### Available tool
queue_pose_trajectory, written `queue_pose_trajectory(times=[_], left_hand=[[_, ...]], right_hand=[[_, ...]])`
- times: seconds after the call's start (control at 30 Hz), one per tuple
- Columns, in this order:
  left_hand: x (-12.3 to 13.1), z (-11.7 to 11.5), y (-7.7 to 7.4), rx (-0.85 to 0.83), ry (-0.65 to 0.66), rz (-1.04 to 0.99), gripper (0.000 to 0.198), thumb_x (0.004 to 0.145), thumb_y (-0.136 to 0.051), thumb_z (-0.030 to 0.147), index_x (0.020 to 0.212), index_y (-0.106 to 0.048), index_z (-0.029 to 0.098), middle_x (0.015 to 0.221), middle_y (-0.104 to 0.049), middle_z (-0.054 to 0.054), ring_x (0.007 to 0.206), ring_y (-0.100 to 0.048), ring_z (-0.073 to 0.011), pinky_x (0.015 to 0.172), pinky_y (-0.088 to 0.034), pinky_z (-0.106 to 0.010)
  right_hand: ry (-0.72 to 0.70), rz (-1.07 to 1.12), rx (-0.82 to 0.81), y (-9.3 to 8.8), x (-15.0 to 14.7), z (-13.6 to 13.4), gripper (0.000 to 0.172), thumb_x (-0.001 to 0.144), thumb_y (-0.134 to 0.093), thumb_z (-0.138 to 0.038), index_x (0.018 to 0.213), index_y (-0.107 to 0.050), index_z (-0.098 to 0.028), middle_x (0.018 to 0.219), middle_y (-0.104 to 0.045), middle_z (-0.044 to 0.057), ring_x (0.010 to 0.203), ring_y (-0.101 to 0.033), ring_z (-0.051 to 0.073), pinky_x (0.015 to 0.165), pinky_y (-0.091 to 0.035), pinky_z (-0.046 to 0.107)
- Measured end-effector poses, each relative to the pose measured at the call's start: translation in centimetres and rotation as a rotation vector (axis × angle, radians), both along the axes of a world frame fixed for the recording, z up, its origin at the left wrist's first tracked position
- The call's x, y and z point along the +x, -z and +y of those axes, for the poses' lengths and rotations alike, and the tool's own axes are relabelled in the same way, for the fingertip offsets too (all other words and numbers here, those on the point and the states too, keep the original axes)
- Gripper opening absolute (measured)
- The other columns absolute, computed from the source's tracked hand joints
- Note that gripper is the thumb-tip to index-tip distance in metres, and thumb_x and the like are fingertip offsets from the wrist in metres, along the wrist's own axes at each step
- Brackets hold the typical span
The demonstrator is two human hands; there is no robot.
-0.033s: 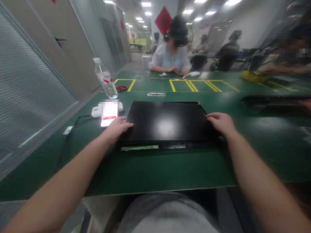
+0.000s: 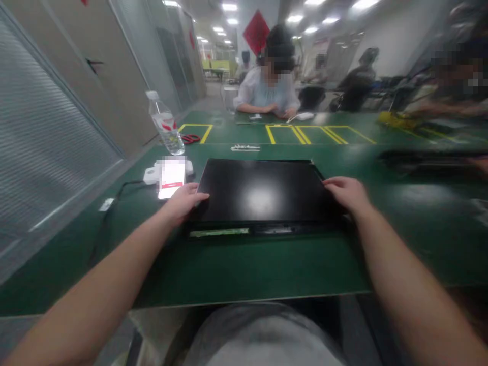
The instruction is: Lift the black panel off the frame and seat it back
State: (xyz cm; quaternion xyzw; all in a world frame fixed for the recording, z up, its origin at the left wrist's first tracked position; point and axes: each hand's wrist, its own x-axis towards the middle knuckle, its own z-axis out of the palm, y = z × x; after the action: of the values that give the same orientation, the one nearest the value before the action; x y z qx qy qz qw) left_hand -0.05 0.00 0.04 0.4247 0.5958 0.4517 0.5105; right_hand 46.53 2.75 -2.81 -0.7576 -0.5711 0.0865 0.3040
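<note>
A glossy black display panel (image 2: 263,190) lies face up in front of me, with a bright glare spot on its surface. My left hand (image 2: 185,202) grips its left edge, thumb on the top face and the other fingers partly hidden at the side. On the opposite edge, my right hand (image 2: 348,194) is closed with its fingertips at the panel's rim. Along the near side, a green circuit board strip (image 2: 219,232) shows below the panel's edge. Dark frame parts are visible beneath the panel at the near side and far right corner.
Left of the panel are a lit phone (image 2: 173,178), a white power strip (image 2: 151,175) with a black cable, a water bottle (image 2: 165,124) and red-handled scissors (image 2: 190,138). White strips (image 2: 245,148) lie behind it on the green table (image 2: 251,274). A person (image 2: 269,91) sits opposite; another is at right.
</note>
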Motion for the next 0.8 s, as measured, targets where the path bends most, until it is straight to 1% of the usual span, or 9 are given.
queue_pose_trajectory(times=[0.2,0.37,0.47,0.57,0.7,0.8], left_hand=[[-0.3,0.1,0.1,-0.022,-0.043,-0.034,0.033,0.064,-0.083,0.008,0.095,-0.076,0.015,0.077,-0.083,-0.005,0.053,-0.073,-0.0191,0.046,-0.059,-0.026],[-0.4,0.3,0.3,-0.028,-0.061,-0.055,0.042,0.072,-0.078,0.005,0.112,-0.076,0.014,0.085,-0.085,-0.008,0.070,-0.082,-0.0246,0.054,-0.063,-0.029],[-0.5,0.4,0.5,-0.013,-0.066,-0.035,0.046,0.075,-0.076,0.005,0.120,-0.075,0.013,0.090,-0.086,-0.009,0.079,-0.084,-0.0259,0.059,-0.064,-0.029],[-0.4,0.4,0.7,0.013,-0.076,-0.016,0.052,0.077,-0.076,0.007,0.127,-0.073,0.014,0.096,-0.087,-0.009,0.086,-0.084,-0.0266,0.068,-0.066,-0.032],[-0.6,0.4,1.0,0.075,-0.048,0.015,0.052,0.076,-0.079,0.015,0.127,-0.075,0.017,0.105,-0.087,-0.010,0.095,-0.083,-0.0300,0.083,-0.068,-0.041],[-1.3,0.7,1.4,0.145,-0.030,0.146,0.047,0.072,-0.084,0.025,0.119,-0.080,0.019,0.112,-0.086,-0.011,0.106,-0.081,-0.0355,0.093,-0.066,-0.049]], right_hand=[[0.014,0.046,0.017,-0.1,-0.2,0.0,0.026,0.078,-0.067,-0.032,0.091,-0.088,-0.025,0.089,-0.082,0.006,0.086,-0.073,0.027,0.085,-0.057,0.039],[0.028,0.072,0.004,-0.4,-0.5,0.0,0.024,0.077,-0.068,-0.029,0.090,-0.088,-0.025,0.091,-0.082,0.006,0.087,-0.073,0.027,0.085,-0.056,0.039],[0.022,0.084,0.007,-0.4,-0.5,0.0,0.024,0.077,-0.068,-0.030,0.089,-0.088,-0.025,0.091,-0.082,0.007,0.087,-0.073,0.026,0.085,-0.056,0.039],[0.018,0.098,0.012,-0.2,-0.3,0.0,0.024,0.076,-0.069,-0.031,0.089,-0.088,-0.025,0.090,-0.082,0.007,0.085,-0.073,0.026,0.085,-0.056,0.039],[0.016,0.111,0.010,-0.1,-0.2,0.1,0.023,0.075,-0.070,-0.032,0.088,-0.087,-0.025,0.089,-0.082,0.007,0.087,-0.073,0.027,0.087,-0.056,0.040],[0.028,0.122,-0.006,-0.3,-0.3,0.0,0.024,0.075,-0.070,-0.032,0.089,-0.088,-0.025,0.091,-0.082,0.007,0.087,-0.073,0.027,0.088,-0.056,0.041]])
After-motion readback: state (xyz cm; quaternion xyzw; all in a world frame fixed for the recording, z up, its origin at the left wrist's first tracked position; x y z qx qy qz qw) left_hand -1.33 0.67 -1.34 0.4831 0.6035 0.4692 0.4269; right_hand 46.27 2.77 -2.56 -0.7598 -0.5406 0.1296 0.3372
